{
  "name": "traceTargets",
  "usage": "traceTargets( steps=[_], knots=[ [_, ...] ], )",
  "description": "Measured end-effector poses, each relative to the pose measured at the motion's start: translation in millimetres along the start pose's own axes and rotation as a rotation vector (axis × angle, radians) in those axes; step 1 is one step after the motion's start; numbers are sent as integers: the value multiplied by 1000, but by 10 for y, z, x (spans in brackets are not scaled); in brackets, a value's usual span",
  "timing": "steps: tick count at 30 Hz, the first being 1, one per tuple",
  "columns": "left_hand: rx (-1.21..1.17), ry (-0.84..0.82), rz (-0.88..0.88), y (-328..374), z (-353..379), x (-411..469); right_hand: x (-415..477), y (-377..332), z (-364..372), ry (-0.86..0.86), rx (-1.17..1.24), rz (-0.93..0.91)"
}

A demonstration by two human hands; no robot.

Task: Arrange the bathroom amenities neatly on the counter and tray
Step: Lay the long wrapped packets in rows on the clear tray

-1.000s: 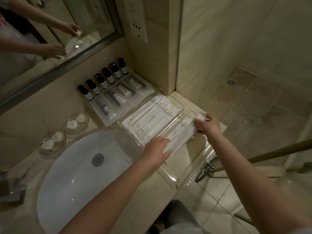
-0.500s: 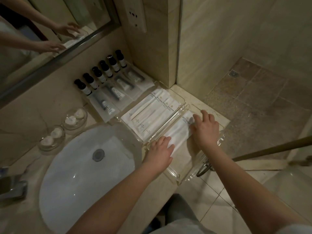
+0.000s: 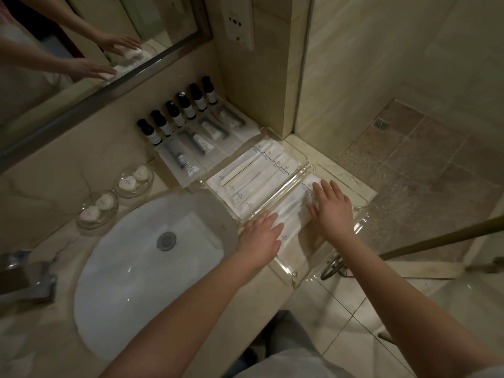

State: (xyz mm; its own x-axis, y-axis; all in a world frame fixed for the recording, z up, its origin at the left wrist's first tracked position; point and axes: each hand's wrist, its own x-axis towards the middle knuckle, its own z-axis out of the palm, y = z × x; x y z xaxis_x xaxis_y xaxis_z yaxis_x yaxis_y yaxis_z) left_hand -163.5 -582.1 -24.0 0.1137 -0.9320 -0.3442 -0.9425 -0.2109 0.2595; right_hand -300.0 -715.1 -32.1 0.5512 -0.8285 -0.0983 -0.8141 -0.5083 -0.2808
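Note:
Two clear acrylic trays sit side by side on the counter's right end. The nearer tray (image 3: 294, 276) holds white amenity packets (image 3: 293, 211). My left hand (image 3: 261, 236) lies flat on the packets' near end, fingers straight. My right hand (image 3: 331, 207) presses flat on their far end, fingers spread. The farther tray (image 3: 266, 132) holds several white packets (image 3: 256, 175) laid in a row. Behind it, several dark-capped small bottles (image 3: 177, 115) line the wall, with plastic-wrapped tubes (image 3: 201, 140) in front of them.
A white sink basin (image 3: 131, 268) fills the counter's left side, with a faucet (image 3: 24, 279) at far left. Two glass dishes with soaps (image 3: 114, 195) stand behind the basin. A mirror (image 3: 81, 45) and wall socket (image 3: 238, 20) are above; the counter edge drops to tiled floor at right.
My right hand let go of the packets' far end and flattened on top of them. My left hand stayed pressed on their near end. The packets settled into the nearer tray.

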Motion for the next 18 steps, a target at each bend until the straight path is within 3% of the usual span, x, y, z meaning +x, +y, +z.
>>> traceTargets(
  steps=[8, 18],
  knots=[
    [-68, 358, -204, -669, -346, -890, -326, -996, -105, 102, 160, -353],
    [-303, 484, -747, -1743, -45, -2841, -1064, -2847, 394, -265, 164, -792]
  ],
)
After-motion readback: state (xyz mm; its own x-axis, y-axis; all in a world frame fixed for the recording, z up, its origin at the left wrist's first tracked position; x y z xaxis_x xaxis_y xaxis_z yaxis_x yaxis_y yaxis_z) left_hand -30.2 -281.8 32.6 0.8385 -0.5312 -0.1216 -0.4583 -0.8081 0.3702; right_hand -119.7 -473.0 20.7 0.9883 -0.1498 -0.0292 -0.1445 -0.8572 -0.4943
